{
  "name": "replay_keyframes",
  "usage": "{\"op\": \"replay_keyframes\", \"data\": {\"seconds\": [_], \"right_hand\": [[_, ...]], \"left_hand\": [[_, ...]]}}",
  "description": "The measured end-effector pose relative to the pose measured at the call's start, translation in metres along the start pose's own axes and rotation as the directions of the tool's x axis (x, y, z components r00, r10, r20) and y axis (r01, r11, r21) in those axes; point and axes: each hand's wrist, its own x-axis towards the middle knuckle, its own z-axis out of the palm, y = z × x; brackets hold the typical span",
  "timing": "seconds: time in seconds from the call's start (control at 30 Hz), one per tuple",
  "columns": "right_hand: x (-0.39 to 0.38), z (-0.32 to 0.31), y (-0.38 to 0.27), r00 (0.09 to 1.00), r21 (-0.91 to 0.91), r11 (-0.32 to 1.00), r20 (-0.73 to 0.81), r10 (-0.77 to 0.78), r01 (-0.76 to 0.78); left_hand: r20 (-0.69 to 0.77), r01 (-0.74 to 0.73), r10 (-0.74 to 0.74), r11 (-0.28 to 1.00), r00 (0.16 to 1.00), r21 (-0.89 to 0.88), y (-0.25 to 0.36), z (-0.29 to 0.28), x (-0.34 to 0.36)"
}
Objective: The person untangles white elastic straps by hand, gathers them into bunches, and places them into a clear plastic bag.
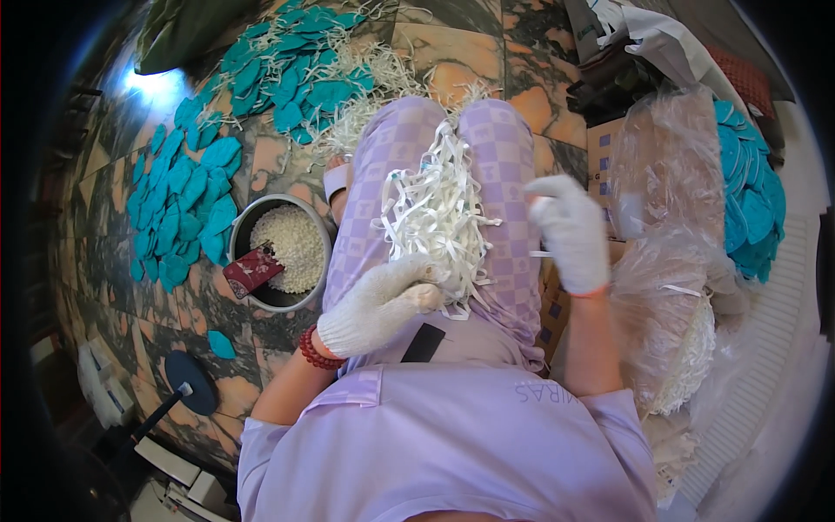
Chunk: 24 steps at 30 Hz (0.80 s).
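A loose heap of white straps (444, 204) lies on my lap over the lilac checked trousers (504, 148). My left hand (387, 300), in a white knitted glove, is at the heap's near edge with its fingers curled and closed. Whatever it grips is hidden by the glove. My right hand (570, 230), also gloved, is raised by my right knee, apart from the heap. Its bent fingers are blurred, so their hold is unclear. A short white strip (541, 254) shows beside its palm.
Teal leaf-shaped pieces (183, 204) cover the marble floor at left, with more among white straps (300, 70) ahead. A grey pot (325, 261) of white pellets stands left, holding a dark red packet (252, 271). Plastic bags (661, 165), a carton (600, 148) and teal pieces (748, 191) are at right.
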Motion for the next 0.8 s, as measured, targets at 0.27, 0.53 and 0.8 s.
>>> {"op": "replay_keyframes", "data": {"seconds": [0.27, 0.53, 0.8], "right_hand": [[0.018, 0.074, -0.018, 0.996, -0.281, 0.96, 0.079, 0.042, -0.018], [0.0, 0.013, -0.066, 0.865, 0.308, 0.812, 0.254, 0.432, -0.496], [-0.023, -0.01, -0.083, 0.94, 0.326, 0.925, 0.332, 0.083, -0.197]], "left_hand": [[0.004, 0.0, 0.0, 0.996, 1.0, 0.086, 0.001, -0.002, 0.003], [-0.197, -0.047, 0.067, 0.994, 0.978, 0.103, 0.005, -0.014, 0.01], [0.056, -0.357, 0.43, 0.661, 0.901, 0.66, 0.047, 0.004, 0.045]]}}
